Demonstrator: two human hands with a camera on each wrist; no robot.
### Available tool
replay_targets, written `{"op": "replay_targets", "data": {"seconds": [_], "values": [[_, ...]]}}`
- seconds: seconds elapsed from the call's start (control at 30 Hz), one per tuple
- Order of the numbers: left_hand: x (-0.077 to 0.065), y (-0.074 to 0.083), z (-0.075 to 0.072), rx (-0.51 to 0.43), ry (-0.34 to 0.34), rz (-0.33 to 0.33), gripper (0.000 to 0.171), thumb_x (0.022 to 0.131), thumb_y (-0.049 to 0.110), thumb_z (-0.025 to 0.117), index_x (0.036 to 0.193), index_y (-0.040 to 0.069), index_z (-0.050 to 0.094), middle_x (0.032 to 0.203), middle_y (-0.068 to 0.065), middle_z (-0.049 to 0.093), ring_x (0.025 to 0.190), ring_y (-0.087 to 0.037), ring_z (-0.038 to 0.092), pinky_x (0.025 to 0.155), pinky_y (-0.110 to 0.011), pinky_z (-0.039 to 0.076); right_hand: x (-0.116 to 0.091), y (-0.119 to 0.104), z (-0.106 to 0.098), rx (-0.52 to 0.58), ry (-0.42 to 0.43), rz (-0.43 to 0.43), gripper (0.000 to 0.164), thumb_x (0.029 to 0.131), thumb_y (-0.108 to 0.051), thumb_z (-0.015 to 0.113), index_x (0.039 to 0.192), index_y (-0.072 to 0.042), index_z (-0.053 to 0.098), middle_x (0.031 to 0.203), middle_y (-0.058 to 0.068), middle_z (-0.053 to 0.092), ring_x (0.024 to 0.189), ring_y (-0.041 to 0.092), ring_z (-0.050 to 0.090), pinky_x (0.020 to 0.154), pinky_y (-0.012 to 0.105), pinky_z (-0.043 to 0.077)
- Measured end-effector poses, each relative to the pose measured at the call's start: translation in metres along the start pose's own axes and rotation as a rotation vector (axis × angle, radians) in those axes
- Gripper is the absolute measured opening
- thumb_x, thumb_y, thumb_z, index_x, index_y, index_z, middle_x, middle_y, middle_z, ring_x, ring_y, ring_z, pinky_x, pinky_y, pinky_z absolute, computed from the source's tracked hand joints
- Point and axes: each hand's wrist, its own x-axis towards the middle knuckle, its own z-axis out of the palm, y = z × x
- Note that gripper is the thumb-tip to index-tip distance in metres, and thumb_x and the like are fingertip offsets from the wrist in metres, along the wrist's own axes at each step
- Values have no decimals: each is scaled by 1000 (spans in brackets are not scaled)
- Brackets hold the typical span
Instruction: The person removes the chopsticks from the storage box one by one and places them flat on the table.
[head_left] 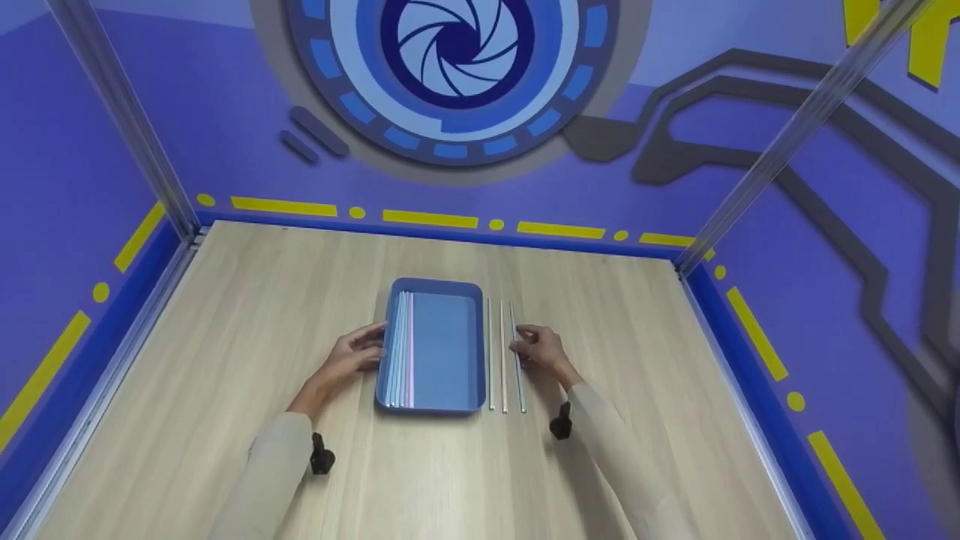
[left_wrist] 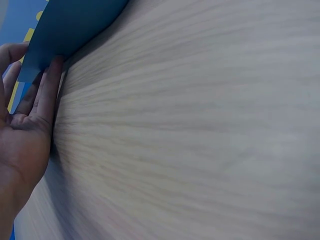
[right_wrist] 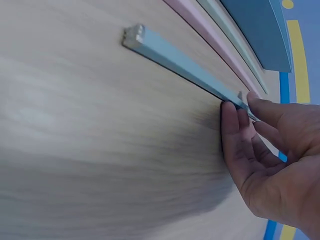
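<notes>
A blue rectangular tray point(head_left: 446, 352) lies on the table, with several pale blue chopsticks point(head_left: 395, 349) and a pink one point(head_left: 410, 352) lined up along its left side. My left hand point(head_left: 354, 355) rests against the tray's left wall; in the left wrist view its fairly straight fingers point(left_wrist: 48, 92) touch the wall low down. Right of the tray, a pale green chopstick point(head_left: 491, 367) and a pink chopstick point(right_wrist: 215, 37) lie side by side. My right hand point(head_left: 541, 347) pinches a blue chopstick point(right_wrist: 180, 62), the rightmost, between thumb and fingers around its middle.
The wood-grain table point(head_left: 225, 315) carries the tray near its middle. Blue-purple panels point(head_left: 225, 120) with yellow dashes enclose the back and sides. Metal posts point(head_left: 127, 112) stand at the corners. Small black devices point(head_left: 321, 454) sit at both wrists.
</notes>
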Motion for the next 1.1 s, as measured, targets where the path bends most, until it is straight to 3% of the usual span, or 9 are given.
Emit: {"op": "replay_targets", "data": {"seconds": [0.2,0.43,0.63,0.77,0.97,1.1], "values": [[-1,0,1,0,10,1,61,97,2,63,154,5,43,153,-25,47,133,-32,55,96,-26,59,-1,6,-6,147,-23,11,43,99,-7,62,138,10,55,101,23,74,78,18,70,66,29,62],[-2,1,0,9,27,-24,61,97,2,63,154,8,44,153,-23,48,130,-30,57,96,-29,60,-1,-8,-15,106,-44,-28,38,99,-6,59,135,8,59,98,22,71,78,20,67,74,38,63],[-1,2,1,18,14,-16,60,98,3,62,155,7,43,153,-23,48,129,-29,58,96,-30,60,-3,-34,-19,96,-93,-67,40,98,-4,58,137,7,58,110,30,69,93,37,72,87,53,63],[-1,3,1,23,11,-12,60,97,2,61,155,6,43,153,-24,47,130,-30,57,96,-27,60,1,-47,-13,86,-105,-100,37,98,-6,60,133,5,62,107,25,70,99,42,69,85,48,64],[-1,3,0,21,13,-11,61,97,2,62,154,5,43,153,-25,47,130,-32,57,97,-29,60,12,-63,4,90,-166,-175,35,98,-3,60,131,6,63,100,20,71,87,32,70,79,46,64],[-1,3,0,-9,4,-20,61,96,2,63,154,5,43,153,-25,47,130,-30,57,96,-29,60,18,-77,18,78,-229,-214,36,98,-4,60,131,9,61,98,22,70,81,25,66,70,33,60]]}}
